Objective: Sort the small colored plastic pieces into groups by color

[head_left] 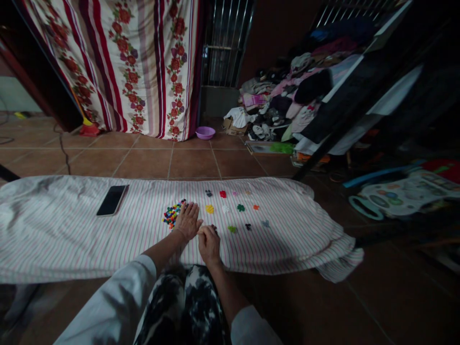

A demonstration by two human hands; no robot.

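My left hand (188, 221) lies flat, fingers spread, over the right side of a mixed pile of small coloured pieces (170, 214). Close beside it, my right hand (209, 243) has its fingers curled together; what they hold, if anything, is too small to make out. Small sorted heaps lie to the right on the striped cloth: yellow (210, 209), red (223, 194), white (225, 209), dark green (240, 207), light green (232, 229), orange (256, 207), black (248, 226) and grey-blue (265, 224). A dark heap is partly hidden behind my right hand.
A phone (112, 200) rests on the left of the striped cloth (294, 239). Beyond the table are a purple basin (205, 132), a floral curtain (151, 72) and piled clothes (287, 96). A baby walker-like toy (402, 194) stands at the right.
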